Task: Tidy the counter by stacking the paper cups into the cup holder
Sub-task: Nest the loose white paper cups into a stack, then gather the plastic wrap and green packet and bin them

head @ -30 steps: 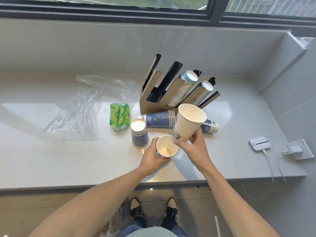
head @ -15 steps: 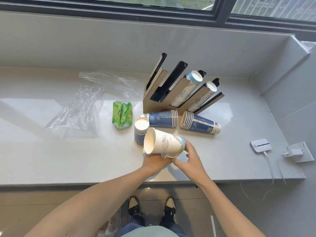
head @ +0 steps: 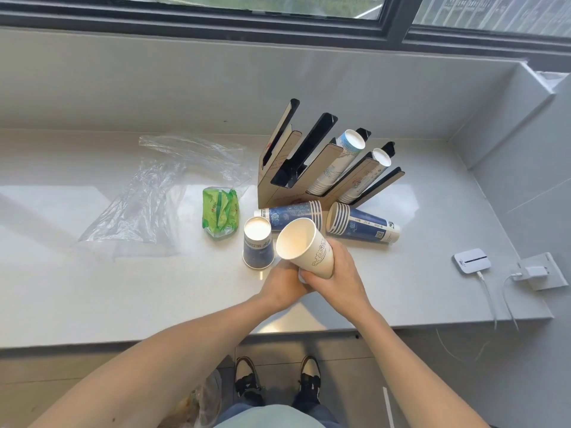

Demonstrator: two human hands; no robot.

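Together, both hands' fingers [head: 312,274] hold one white cup [head: 306,247]; two stacks fill holder [head: 296,180]

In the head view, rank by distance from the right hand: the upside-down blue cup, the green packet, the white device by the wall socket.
From the right hand:
1. Upside-down blue cup, just left, beside the held cup.
2. Green packet, farther left.
3. White device, far right.

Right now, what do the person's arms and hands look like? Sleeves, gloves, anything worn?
Both forearms are bare as far up as the frame shows: no sleeves in view. The left hand and right hand are ungloved. No watch, bracelet or ring is visible on the sides facing the camera. No markings or cables on either arm.
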